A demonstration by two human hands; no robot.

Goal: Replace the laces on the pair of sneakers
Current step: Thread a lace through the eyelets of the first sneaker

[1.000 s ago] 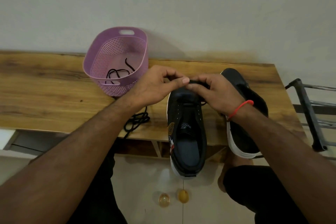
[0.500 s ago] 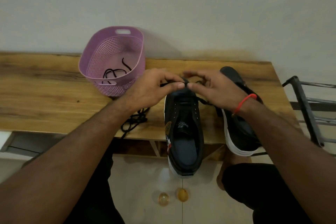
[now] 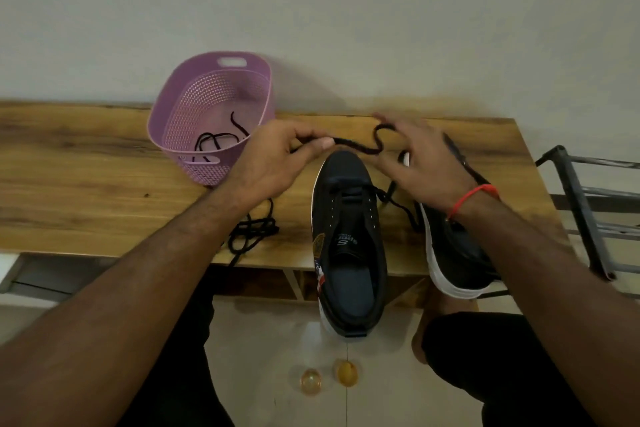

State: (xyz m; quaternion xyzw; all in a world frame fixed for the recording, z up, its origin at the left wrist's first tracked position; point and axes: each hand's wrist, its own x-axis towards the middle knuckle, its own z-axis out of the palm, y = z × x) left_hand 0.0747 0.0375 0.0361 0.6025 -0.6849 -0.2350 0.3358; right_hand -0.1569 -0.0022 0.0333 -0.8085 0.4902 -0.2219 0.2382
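A black sneaker (image 3: 349,239) lies on the wooden table (image 3: 86,191) with its heel over the front edge. A black lace (image 3: 360,146) runs above its toe. My left hand (image 3: 277,163) pinches the lace's left part between thumb and fingers. My right hand (image 3: 422,163) is blurred, with its fingers around the lace's wavy right part; the grip itself is unclear. The lace trails down past the shoe's right side. The second black sneaker (image 3: 457,253) with a white sole lies on its side under my right wrist.
A purple perforated basket (image 3: 207,107) stands at the back left with a black lace (image 3: 214,142) inside. Another bunch of black lace (image 3: 252,232) lies near the table's front edge. A metal rack (image 3: 585,204) stands to the right. Two small yellowish objects (image 3: 329,378) lie on the floor.
Both hands have lifted off the sneaker's toe and moved apart, drawing the lace out between them. My right hand moved right and back.
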